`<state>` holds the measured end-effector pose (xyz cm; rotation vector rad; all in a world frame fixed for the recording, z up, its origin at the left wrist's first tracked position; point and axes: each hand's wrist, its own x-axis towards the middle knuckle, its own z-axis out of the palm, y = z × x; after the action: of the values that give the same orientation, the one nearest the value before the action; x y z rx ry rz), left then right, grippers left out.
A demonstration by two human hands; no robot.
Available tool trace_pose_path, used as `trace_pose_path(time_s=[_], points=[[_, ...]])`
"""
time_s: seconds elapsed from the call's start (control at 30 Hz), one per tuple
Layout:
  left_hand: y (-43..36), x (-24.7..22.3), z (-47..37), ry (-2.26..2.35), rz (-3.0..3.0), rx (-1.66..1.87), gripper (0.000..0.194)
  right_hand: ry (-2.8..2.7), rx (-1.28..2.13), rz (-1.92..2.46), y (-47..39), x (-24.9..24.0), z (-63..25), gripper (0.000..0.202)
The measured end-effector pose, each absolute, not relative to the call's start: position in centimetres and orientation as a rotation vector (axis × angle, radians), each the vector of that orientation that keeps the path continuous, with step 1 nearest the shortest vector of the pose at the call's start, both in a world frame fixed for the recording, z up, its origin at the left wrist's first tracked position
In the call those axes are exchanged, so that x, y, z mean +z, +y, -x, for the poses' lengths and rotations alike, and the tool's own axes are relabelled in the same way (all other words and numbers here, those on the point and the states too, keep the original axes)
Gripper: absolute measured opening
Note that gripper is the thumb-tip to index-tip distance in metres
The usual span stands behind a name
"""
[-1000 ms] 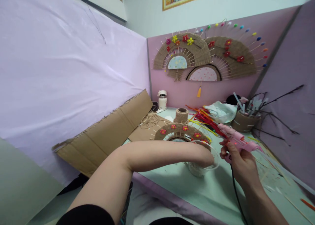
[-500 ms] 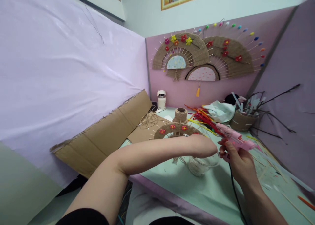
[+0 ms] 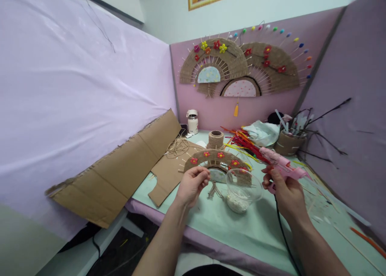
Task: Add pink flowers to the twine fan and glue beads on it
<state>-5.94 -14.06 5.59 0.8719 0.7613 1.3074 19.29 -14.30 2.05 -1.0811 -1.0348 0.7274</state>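
My right hand (image 3: pixel 288 193) is wrapped round the grip of a pink hot glue gun (image 3: pixel 279 163), its nozzle pointing up and left. A clear glue stick sticks out of its back. My left hand (image 3: pixel 193 183) is pinched, and whatever sits between the fingertips is too small to make out. Just beyond it lies a woven twine fan (image 3: pixel 220 155) with red flowers and a twine tassel (image 3: pixel 214 190). Between my hands stands a clear plastic cup (image 3: pixel 243 189), with small white pieces in its bottom.
A twine spool (image 3: pixel 216 140) stands behind the fan. Cut cardboard (image 3: pixel 169 183) and a tall cardboard strip (image 3: pixel 120 167) are at left. Red pipe cleaners (image 3: pixel 245 141), a pot of twigs (image 3: pixel 289 143) and a white bottle (image 3: pixel 192 122) sit farther back. A black cord (image 3: pixel 282 231) trails from the gun.
My left arm, which reached across to the right near the glue gun, has drawn back left, its hand now pinched before the fan. The fan and cup are uncovered. My right hand keeps the gun.
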Motion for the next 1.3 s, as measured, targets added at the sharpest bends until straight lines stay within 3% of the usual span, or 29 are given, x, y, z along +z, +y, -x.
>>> trace_pose_path(time_s=[0.27, 0.43, 0.83, 1.1, 1.3], points=[[-13.1, 1.9, 6.4, 0.576, -0.487, 1.320, 0.032, -0.960, 0.674, 0.952, -18.3, 4.3, -17.8, 0.021], [-13.3, 0.6, 6.1, 0.481, -0.415, 1.293, 0.031, -1.138, 0.705, 0.899, -24.0, 4.9, -15.5, 0.024], [-13.8, 0.4, 6.2, 0.458, -0.446, 1.257, 0.037, -1.380, 0.902, 1.080, -24.5, -2.1, -10.4, 0.031], [-14.0, 0.3, 6.0, 0.420, -0.521, 1.260, 0.036, -1.462, 0.638, 1.145, -23.8, -2.4, -9.8, 0.027], [-14.1, 0.5, 6.0, 0.436, -0.514, 1.253, 0.038, -1.507, 0.655, 1.153, -23.6, -3.1, -9.3, 0.025]])
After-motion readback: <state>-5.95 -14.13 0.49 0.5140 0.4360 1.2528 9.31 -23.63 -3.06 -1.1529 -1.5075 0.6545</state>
